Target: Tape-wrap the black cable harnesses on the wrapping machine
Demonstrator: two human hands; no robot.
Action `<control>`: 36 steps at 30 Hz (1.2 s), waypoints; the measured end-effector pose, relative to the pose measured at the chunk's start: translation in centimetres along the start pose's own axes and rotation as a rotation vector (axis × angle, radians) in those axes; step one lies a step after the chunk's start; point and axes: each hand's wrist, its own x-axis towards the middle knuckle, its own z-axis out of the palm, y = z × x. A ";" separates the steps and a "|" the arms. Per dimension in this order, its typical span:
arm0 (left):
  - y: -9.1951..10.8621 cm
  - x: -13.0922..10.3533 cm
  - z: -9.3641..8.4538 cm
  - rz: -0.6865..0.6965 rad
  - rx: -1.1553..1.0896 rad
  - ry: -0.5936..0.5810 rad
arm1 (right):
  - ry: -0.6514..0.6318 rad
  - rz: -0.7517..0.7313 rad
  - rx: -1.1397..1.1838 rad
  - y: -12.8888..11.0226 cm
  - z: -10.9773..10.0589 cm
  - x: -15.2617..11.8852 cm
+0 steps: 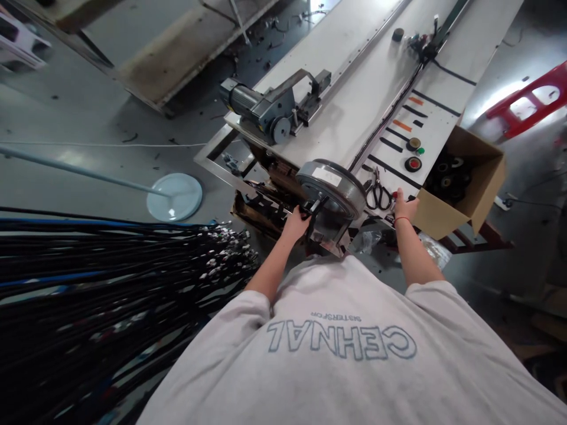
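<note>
Head view: scissors (378, 185) beside drum (348, 190), carton (440, 213) beside table (376, 65), cables (110, 248) left.

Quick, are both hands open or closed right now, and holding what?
Left hand: curled at a black part beside the wheel; firm grip can't be told.
Right hand: partly curled at the table edge near the scissors; grip can't be told.
</note>
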 end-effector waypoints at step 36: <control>-5.8 -11.6 -1.3 0.125 -0.043 0.189 | 0.012 -0.061 -0.046 0.0 0.2 1.1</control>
